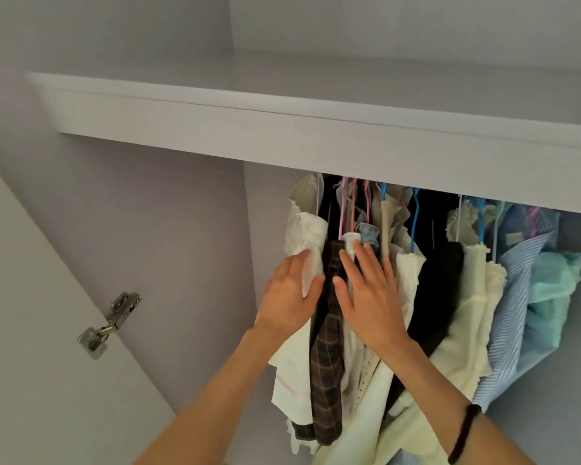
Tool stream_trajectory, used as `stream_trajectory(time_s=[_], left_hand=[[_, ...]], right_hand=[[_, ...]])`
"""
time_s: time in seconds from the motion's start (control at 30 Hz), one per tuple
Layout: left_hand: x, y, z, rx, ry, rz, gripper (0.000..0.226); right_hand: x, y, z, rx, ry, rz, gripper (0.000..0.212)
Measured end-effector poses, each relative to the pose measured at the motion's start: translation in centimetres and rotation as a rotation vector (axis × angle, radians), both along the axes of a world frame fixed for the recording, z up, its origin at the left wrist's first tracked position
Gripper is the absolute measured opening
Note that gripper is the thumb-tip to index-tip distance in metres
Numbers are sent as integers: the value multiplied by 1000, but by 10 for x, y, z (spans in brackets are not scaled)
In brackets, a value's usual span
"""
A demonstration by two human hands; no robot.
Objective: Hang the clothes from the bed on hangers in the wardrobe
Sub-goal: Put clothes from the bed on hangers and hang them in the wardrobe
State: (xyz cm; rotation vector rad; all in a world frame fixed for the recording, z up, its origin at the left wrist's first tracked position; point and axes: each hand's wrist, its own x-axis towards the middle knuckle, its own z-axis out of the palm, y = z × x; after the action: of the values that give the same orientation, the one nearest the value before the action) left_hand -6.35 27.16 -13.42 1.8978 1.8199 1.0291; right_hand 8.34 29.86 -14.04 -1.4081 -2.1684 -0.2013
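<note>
Several garments hang on coloured hangers (415, 216) under the wardrobe shelf (282, 129). A brown plaid garment (327, 364) hangs between my two hands. My left hand (287, 295) lies flat against a white garment (302, 236) on the plaid one's left, fingers apart. Flat against the pale garments to its right rests my right hand (366, 297), fingers spread, holding nothing. Further right hang a black garment (436, 290), a cream one (473, 317), a blue striped shirt (514, 297) and a mint one (550, 290). The rail is hidden behind the shelf.
The open wardrobe door (47, 330) stands at the left with a metal hinge (109, 322). The wardrobe's left inner wall (148, 246) has bare room beside the clothes. A dark band (463, 434) circles my right wrist.
</note>
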Motion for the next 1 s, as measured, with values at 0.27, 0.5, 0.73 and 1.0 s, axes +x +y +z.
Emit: stream_trajectory(time_s=[0.27,0.5,0.73,1.0], left_hand=[[-18,55,12,-56,52,169,36],[-39,77,19,3,76,214,24],[-62,83,22,91,-96,245,20],[-74,36,15,181,-138,246,19]], right_hand=[[-1,4,-7,0,-4,-30,54],[-8,4,-11,21,-5,-76,52],[-7,5,-14,18,10,-75,52],[-21,0,0,-20,290,-20,53]])
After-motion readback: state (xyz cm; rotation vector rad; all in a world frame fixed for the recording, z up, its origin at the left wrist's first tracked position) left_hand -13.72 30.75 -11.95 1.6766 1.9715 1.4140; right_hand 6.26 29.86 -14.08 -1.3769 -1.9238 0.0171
